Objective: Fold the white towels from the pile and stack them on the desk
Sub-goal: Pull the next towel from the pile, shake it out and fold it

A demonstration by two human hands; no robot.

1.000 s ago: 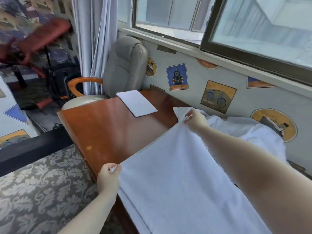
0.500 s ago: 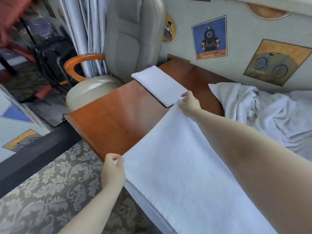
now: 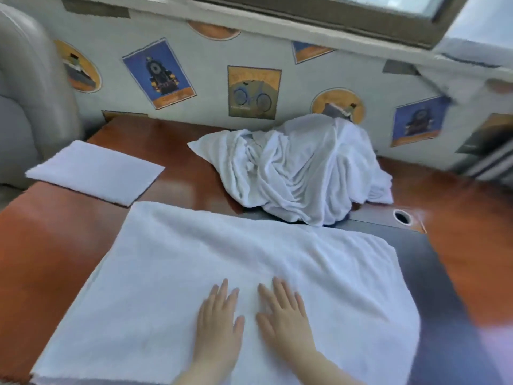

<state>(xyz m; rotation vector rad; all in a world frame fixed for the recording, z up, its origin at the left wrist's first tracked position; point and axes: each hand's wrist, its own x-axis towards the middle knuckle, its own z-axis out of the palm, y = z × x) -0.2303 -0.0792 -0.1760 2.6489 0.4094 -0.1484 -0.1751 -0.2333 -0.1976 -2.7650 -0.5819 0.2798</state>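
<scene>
A white towel (image 3: 172, 262) lies spread flat on the wooden desk (image 3: 41, 240) in front of me. My left hand (image 3: 219, 323) and my right hand (image 3: 283, 315) rest side by side on its near middle, palms down, fingers straight. A crumpled pile of white towels (image 3: 302, 168) sits at the back of the desk against the wall. A folded white towel (image 3: 94, 172) lies flat at the desk's far left.
A grey padded chair (image 3: 30, 87) stands at the left end of the desk. A dark inlay with a round cable hole (image 3: 402, 217) runs along the right side. The wall with posters (image 3: 254, 91) and a window sill closes the back.
Both hands have let go of the towel's corners. The towel now lies flat on the desk and the hands press on it. The view has swung right and down.
</scene>
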